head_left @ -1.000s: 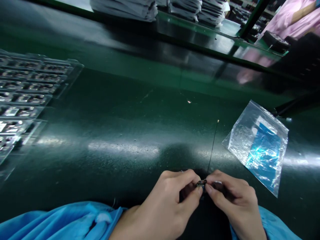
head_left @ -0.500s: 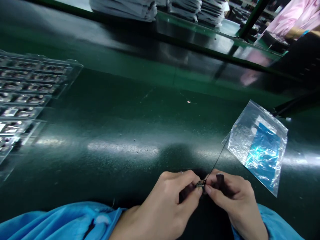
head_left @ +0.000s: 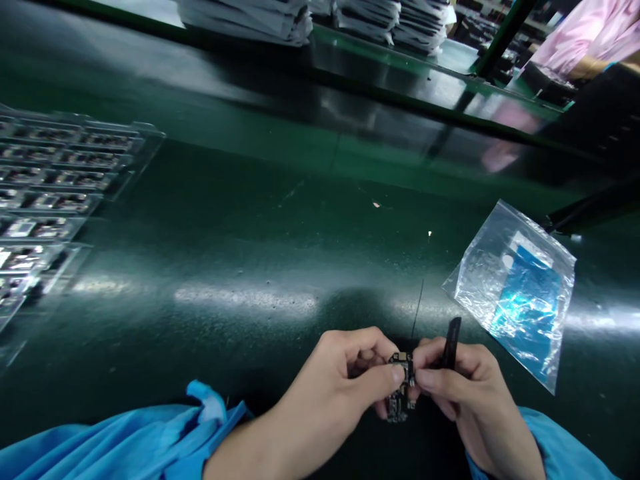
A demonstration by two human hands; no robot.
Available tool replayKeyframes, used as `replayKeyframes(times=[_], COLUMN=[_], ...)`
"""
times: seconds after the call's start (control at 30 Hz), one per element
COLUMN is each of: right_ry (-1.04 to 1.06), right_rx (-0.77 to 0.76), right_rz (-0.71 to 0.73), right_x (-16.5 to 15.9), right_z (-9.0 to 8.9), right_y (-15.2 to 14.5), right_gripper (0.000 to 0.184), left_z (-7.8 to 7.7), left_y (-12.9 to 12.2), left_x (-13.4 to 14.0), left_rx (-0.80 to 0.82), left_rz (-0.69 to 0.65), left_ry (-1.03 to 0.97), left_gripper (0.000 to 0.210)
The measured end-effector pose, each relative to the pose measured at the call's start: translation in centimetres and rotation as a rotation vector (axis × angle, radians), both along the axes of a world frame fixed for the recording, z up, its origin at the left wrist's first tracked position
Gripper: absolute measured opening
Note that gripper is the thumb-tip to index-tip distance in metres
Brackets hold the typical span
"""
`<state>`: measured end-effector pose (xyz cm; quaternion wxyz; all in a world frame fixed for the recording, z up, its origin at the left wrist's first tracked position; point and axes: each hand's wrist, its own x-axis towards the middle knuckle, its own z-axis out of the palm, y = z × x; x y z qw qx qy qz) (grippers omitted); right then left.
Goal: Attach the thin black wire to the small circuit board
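Note:
My left hand (head_left: pixel 345 387) pinches a small dark circuit board (head_left: pixel 399 403), thumb on its face and fingers behind. Close against the board's right edge is my right hand (head_left: pixel 465 383), closed, with thumb and forefinger together. A flat black stick-like tool (head_left: pixel 452 340) pokes up from between its fingers; its lower end is hidden. From near the fingertips a thin black wire (head_left: pixel 418 307) runs up over the bench, and a tiny bright tip (head_left: pixel 429 234) shows beyond it. Whether the right fingertips also grip the wire, I cannot tell.
A clear zip bag (head_left: pixel 520 293) with a blue sheet inside lies right of my hands. Clear trays (head_left: pixel 115 157) of small boards sit at the left. Behind, a raised shelf (head_left: pixel 370 60) carries stacked grey-white packets (head_left: pixel 245 20). A person in a pink sleeve (head_left: pixel 575 40) is at the far right.
The board has turned so that its face shows towards me. The black tool now stands more upright in my right hand. The wire has swung left, away from the bag.

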<state>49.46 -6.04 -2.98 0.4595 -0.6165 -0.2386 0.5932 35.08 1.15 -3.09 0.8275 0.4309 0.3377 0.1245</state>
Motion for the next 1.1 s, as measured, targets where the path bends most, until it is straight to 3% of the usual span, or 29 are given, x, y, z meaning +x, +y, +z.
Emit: replayKeyframes(times=[0.27,0.57,0.73,0.93,1.1], right_ry=[0.039,-0.004,0.028,-0.041,0.022], right_rx=[-0.007,0.018,0.010,0.029,0.019], right_rz=[-0.007,0.042,0.031,0.026,0.003], right_x=[-0.15,0.07,0.06,-0.18,-0.27], right_z=[0.21,-0.19,-0.32,-0.35,-0.48], right_y=[0.09,-0.05,-0.22,-0.18,-0.26], right_gripper=[0.006,0.009,0.008,0.011,0.015], left_z=[0.14,0.04,-0.02,-0.13,-0.02], left_y=[0.10,-0.15,-0.13,-0.28,0.06], left_x=[-0.16,-0.26,-0.21,-0.23,-0.20], left_rx=[-0.053,0.057,-0.026,0.008,-0.092], left_rz=[-0.019,-0.088,-0.080,-0.077,-0.090], left_ry=[-0.006,0.042,-0.001,0.027,-0.024], left_gripper=[0.013,0.014,0.015,0.013,0.014])
